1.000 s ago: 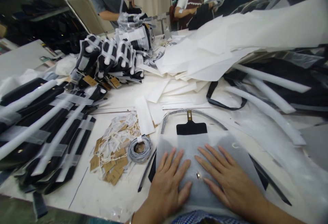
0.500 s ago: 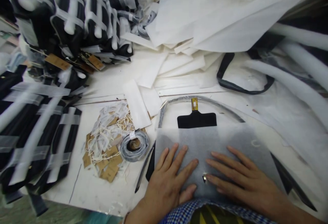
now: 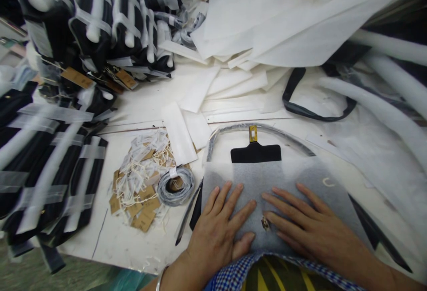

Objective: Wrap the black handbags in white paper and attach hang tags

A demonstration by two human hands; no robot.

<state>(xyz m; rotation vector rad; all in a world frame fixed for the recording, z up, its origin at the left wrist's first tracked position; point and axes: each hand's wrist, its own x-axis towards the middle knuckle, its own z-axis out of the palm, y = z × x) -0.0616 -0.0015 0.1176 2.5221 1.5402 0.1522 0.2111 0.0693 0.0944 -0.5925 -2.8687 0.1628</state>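
A translucent white sheet lies over a black bag at the table's front edge. My left hand rests flat on the sheet's left half, fingers spread. On the right half lies my right hand, also flat with fingers apart. Between the hands a small gold metal clasp shows, close to my right fingertips. Beyond the sheet's far edge sticks out a black flap tab with a yellow-gold end piece. A plastic-wrapped handle arches around it.
Left of the bag lie a wrapped coiled strap and a pile of brown tags with strings. Wrapped black bags stand at the left. White sheets are heaped at the back. A black strap and plastic-wrapped items lie at the right.
My right hand has shifted slightly left and up on the sheet, and more of the gold clasp shows. My left hand is nearly where it was.
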